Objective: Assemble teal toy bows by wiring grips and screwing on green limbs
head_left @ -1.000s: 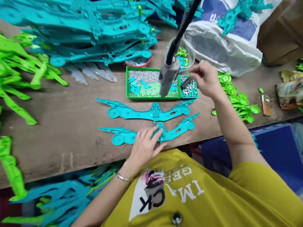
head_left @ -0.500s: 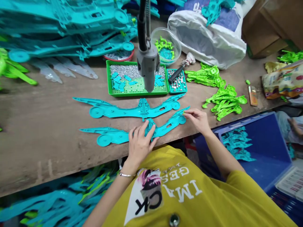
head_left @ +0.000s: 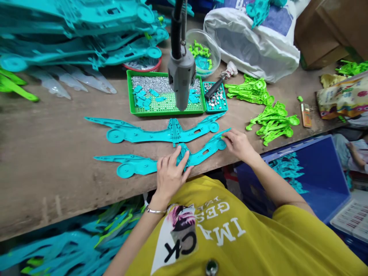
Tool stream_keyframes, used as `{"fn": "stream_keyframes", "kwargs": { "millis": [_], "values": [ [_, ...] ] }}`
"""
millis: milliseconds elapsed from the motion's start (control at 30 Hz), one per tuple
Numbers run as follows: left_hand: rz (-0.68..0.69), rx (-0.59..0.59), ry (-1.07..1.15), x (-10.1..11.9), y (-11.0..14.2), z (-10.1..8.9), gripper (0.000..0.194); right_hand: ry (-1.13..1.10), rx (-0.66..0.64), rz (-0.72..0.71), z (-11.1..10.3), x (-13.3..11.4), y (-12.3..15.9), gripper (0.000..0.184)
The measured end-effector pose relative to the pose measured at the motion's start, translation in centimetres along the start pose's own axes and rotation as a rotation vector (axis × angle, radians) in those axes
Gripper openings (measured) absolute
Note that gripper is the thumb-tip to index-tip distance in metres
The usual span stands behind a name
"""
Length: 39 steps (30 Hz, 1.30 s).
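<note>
A long turquoise plastic part [head_left: 138, 164] lies near the table's front edge, its wheel-like disc at the left. Across its middle rests my left hand [head_left: 171, 172], fingers spread and flat, on and beside the raised centre block. At the part's right end, my right hand [head_left: 238, 145] is closed in a pinch by the slanted tip. A speck of lime green shows at those fingertips; most of that small piece is hidden by the fingers. Just behind lies a second, like turquoise part [head_left: 149, 136], untouched by either hand.
A grey power screwdriver [head_left: 181, 82] hangs over a green tray [head_left: 166, 112] of screws and turquoise bits. Beside it are a small turquoise tray [head_left: 215, 110], a clear tub [head_left: 215, 57] and lime-green parts [head_left: 276, 124]. Turquoise parts [head_left: 71, 42] are stacked back left; a blue bin [head_left: 324, 172] stands right.
My right hand has shifted slightly at the part's right tip, its fingers now closer over the green piece. My left hand stays on the same spot. The view has moved a little.
</note>
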State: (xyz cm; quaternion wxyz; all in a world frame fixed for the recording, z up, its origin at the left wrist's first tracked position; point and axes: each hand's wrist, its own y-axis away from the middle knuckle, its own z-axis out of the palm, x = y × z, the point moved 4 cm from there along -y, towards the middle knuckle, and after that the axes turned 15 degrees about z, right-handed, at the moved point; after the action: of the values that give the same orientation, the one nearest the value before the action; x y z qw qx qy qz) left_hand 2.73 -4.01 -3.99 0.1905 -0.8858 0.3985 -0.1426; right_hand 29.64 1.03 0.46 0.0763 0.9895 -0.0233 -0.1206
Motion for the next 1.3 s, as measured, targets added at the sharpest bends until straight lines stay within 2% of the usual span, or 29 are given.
{"fn": "stream_keyframes", "kwargs": {
  "millis": [167,300,500,633,700,767,833,900,1000,1067,1100,1200,1300],
  "values": [
    [0.003,-0.033,-0.004,0.0,0.2,0.1,0.036,0.272,-0.206,0.052,-1.4,-1.8,-0.9,0.029],
    [0.003,-0.052,0.026,-0.1,0.3,0.2,0.036,0.408,-0.324,0.018,-1.4,-3.1,-1.8,0.030],
    [-0.004,-0.022,0.055,-0.3,0.0,-0.3,0.034,0.412,-0.367,0.034,-0.6,-3.6,-2.1,0.033],
    [-0.002,0.031,0.064,-0.3,0.1,-0.8,0.033,0.322,-0.334,-0.057,-2.3,-3.4,-3.8,0.016],
    [0.013,0.061,0.077,-0.1,0.2,-0.9,0.036,0.161,-0.258,-0.110,-4.2,-3.6,-6.3,0.014],
    [0.024,0.081,0.086,0.1,0.4,-0.9,0.040,-0.009,-0.100,-0.117,-6.5,-3.8,-10.3,0.019],
    [0.022,0.093,0.093,0.2,0.5,-0.8,0.042,-0.058,0.097,-0.052,-8.5,-4.0,-15.2,0.023],
    [0.015,0.098,0.101,0.2,0.5,-0.8,0.041,-0.020,0.192,0.010,-9.4,-4.3,-20.2,0.027],
    [0.004,0.086,0.112,0.2,0.4,-0.7,0.041,0.050,0.147,0.018,-8.8,-5.2,-26.1,0.024],
    [-0.006,0.083,0.109,0.2,0.4,-0.7,0.041,0.067,0.121,0.009,-7.9,-6.0,-28.4,0.014],
    [-0.010,0.081,0.106,0.2,0.4,-0.8,0.041,0.072,0.115,0.005,-7.4,-6.3,-29.2,0.014],
    [-0.009,0.070,0.104,0.3,0.4,-0.8,0.043,0.076,0.108,-0.020,-6.4,-7.1,-30.7,0.037],
    [-0.017,0.060,0.114,0.2,0.3,-0.8,0.042,0.065,0.117,-0.064,-7.0,-7.4,-31.6,0.046]
  ]
}}
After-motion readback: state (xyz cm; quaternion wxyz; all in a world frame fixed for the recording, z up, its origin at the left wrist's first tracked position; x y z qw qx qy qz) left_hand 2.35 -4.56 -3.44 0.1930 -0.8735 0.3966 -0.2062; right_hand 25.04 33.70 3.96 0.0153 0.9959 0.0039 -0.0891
